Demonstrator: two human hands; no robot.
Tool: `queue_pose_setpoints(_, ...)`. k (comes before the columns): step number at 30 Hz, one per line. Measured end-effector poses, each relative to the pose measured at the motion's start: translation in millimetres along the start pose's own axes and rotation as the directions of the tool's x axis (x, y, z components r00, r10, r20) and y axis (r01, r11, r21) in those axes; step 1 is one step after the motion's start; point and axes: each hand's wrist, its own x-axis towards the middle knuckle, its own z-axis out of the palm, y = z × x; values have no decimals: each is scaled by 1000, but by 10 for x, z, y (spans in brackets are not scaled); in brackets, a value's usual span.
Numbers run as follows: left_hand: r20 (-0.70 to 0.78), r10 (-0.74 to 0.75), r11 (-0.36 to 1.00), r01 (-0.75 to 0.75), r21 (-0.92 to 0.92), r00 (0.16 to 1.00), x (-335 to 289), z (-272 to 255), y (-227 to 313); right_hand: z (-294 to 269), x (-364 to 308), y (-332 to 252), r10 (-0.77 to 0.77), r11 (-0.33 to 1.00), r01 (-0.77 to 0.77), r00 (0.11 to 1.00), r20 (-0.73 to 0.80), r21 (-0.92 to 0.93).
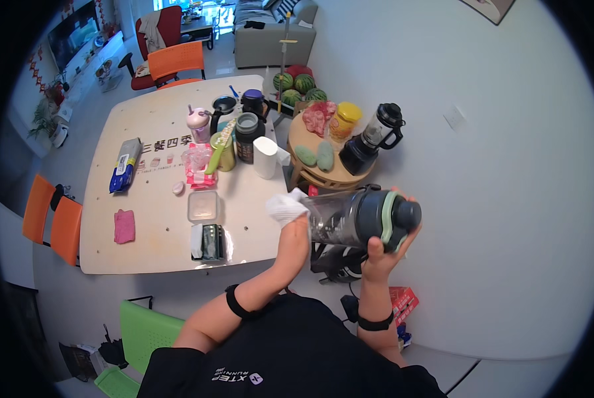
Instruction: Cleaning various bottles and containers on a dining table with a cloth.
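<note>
A large clear water bottle (337,217) with a dark grey lid and a pale green carry loop lies on its side in the air, off the table's right edge. My right hand (380,260) grips it around the lid end, thumb below and fingers partly hidden behind. At the bottle's base, my left hand (298,224) holds a crumpled white paper towel (286,207) against it. Most of the left fingers are hidden by the towel and the bottle. A white paper roll (265,158) stands on the table just beyond the left hand.
The pale table (157,249) bears a clear plastic box (203,206), a tissue pack (208,242), a pink cloth (124,226), a wipes pack (125,166) and several cups and bottles. A round wooden side table (310,129) with a blender (373,139) stands beyond the bottle. A wall (496,219) is at right.
</note>
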Motion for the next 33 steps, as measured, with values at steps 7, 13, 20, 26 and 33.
queue_pose_setpoints(7, 474, 518, 708, -668, 230, 712, -148, 729, 501, -596, 65, 193, 78, 997, -80, 995, 64, 19)
queue_pose_setpoints(13, 590, 538, 677, -725, 123, 602, -96, 1110, 602, -1125, 296, 4, 143, 968, -130, 989, -45, 217)
queue_pose_setpoints(20, 737, 362, 811, -583, 53, 571, -358, 1327, 438, -1676, 370, -158, 131, 876, -117, 991, 1, 467)
queue_pose_setpoints(26, 802, 472, 711, -696, -101, 366, -347, 1598, 681, -1708, 76, -254, 172, 970, -148, 978, -115, 191)
queue_pose_setpoints(33, 897, 158, 959, -281, -39, 413, -193, 1653, 949, -1513, -60, -446, 26, 983, -53, 988, -155, -174)
